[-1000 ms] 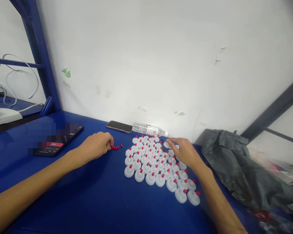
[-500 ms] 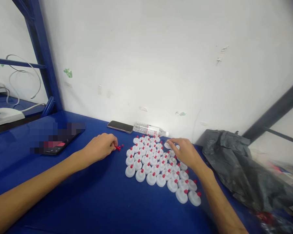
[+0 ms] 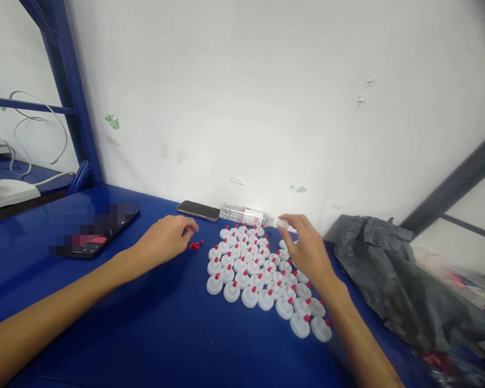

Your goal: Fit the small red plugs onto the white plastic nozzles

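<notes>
My left hand [image 3: 172, 237] hovers just left of a small group of red tips [image 3: 194, 246], thumb and forefinger pinched together. Whatever lies in that pinch is hidden. My right hand [image 3: 305, 242] grips a round white cap [image 3: 282, 222] between thumb and fingertips, above the back right of the group. Many white caps with red tips [image 3: 249, 296] stand close together in the middle of the blue surface. Part of the group's right side is covered by my right hand.
A clear plastic bottle [image 3: 242, 214] lies along the wall beside a phone [image 3: 198, 210]. A dark tablet-like device [image 3: 105, 237], partly blurred out, rests at left. A grey plastic bag [image 3: 388, 269] fills the right side. Blue frame posts [image 3: 78, 91] rise at the left.
My right hand has lifted a white cap off the surface, up in front of the bottle's neck. My left hand has risen slightly away from the red tips.
</notes>
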The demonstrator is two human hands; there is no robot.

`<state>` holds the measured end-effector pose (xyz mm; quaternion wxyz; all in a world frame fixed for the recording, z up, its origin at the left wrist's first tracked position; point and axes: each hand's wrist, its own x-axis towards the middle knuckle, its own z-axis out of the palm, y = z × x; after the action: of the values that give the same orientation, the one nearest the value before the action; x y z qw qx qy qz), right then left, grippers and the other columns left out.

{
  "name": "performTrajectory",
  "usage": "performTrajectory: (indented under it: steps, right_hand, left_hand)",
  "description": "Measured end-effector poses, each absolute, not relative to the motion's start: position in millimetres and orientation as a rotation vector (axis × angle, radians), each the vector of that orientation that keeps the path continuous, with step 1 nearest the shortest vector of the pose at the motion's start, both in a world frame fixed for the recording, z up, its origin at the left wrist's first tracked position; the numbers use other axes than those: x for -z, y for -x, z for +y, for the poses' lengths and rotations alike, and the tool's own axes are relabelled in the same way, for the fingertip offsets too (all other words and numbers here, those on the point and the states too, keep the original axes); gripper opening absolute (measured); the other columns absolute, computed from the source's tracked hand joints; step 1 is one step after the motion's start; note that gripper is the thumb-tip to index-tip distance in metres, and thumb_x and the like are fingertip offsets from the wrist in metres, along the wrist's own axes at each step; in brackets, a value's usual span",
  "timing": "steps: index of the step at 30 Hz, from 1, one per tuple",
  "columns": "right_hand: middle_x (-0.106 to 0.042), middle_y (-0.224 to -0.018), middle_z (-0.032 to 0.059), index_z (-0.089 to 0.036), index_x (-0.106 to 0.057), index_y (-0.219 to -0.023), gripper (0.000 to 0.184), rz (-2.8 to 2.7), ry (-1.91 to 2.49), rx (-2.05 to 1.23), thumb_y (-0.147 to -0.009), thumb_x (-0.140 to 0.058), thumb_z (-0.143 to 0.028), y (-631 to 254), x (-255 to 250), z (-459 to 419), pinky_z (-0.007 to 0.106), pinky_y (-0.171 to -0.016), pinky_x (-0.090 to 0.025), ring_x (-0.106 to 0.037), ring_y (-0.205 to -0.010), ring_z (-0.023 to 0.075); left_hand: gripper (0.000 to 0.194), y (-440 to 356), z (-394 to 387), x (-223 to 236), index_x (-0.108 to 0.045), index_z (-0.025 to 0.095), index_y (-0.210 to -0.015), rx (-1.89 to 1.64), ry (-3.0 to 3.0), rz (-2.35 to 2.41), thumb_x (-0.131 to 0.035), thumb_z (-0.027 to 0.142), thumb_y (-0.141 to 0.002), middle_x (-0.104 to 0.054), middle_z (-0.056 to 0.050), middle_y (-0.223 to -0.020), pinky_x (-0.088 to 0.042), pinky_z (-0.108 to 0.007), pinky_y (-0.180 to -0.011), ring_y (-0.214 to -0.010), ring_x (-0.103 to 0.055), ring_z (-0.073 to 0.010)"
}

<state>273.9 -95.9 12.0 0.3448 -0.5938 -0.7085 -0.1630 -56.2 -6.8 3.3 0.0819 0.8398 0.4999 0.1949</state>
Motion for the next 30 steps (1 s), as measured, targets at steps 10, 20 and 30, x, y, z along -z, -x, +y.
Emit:
performTrajectory:
  steps: [10, 20, 30]
  right_hand:
    - [-0.069, -0.122, 0.0078, -0.031, -0.028, -0.154, 0.062, -2.264, 1.233, 0.333, -0.098, -0.05, -0.018, -198, -13, -116, 0.05, -0.101, -0.057, -0.065, -0.117, 0.0274]
    - [-0.075, -0.109, 0.0063, -0.024, -0.029, -0.155, 0.062, -2.306, 1.107, 0.423, -0.098, -0.055, -0.022, -177, -13, -124, 0.041, -0.093, -0.059, -0.07, -0.101, 0.0243]
    - [-0.081, -0.096, 0.0049, -0.022, -0.061, -0.135, 0.04, -2.118, 1.325, 0.763, -0.097, -0.052, -0.013, -221, -17, -101, 0.048, -0.109, -0.045, -0.072, -0.099, 0.0208]
  left_hand:
    - [0.018, 33, -48, -3, -0.064, 0.021, -0.103, -1.168, -2.843, 0.895, -0.054, 0.035, -0.099, -0.065, -0.001, -0.084, -0.042, -0.029, -0.065, -0.077, -0.06, -0.0172]
    - [0.019, 23, -54, 11, -0.056, 0.021, -0.09, -0.977, -3.142, 0.796, -0.043, 0.027, -0.103, -0.06, -0.002, -0.079, -0.031, -0.032, -0.056, -0.07, -0.054, -0.0196]
    - [0.044, 27, -55, 6, -0.033, 0.021, -0.066, -1.11, -2.605, 0.88, -0.027, 0.032, -0.108, -0.042, 0.004, -0.058, -0.029, -0.03, -0.056, -0.053, -0.038, -0.0127]
